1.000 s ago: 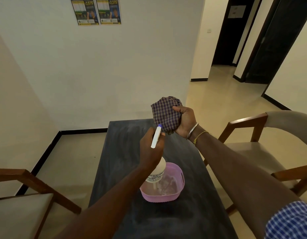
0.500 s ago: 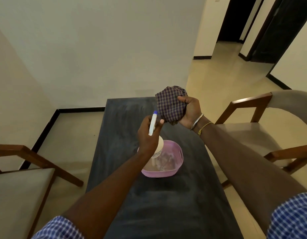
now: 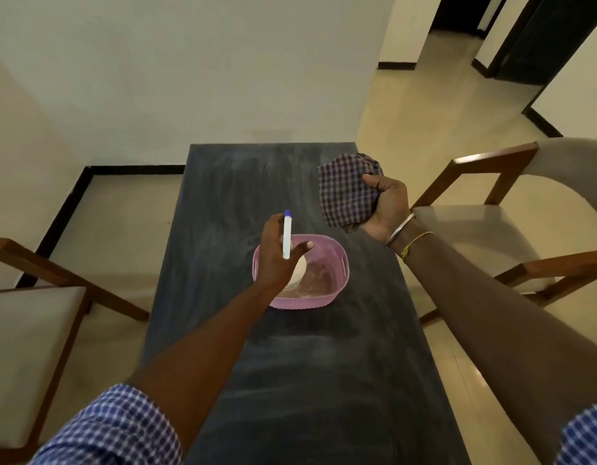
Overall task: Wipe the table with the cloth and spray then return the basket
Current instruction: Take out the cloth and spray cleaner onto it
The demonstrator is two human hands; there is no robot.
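While the left hand (image 3: 276, 261) grips the spray bottle (image 3: 286, 237) above the pink basket (image 3: 339, 261) on the table (image 3: 290, 380), the right hand (image 3: 387, 203) clutches the bunched checked cloth (image 3: 344, 193).

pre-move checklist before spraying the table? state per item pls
1. Grip on the spray bottle: ok, the left hand holds it above the basket.
2. Grip on the cloth: ok, it is bunched in the right hand.
3. Aim of the nozzle at the table: cannot tell.
4. Basket out of the wiping area: not ok, it sits mid-table under the left hand.
5. Liquid in the bottle: cannot tell.
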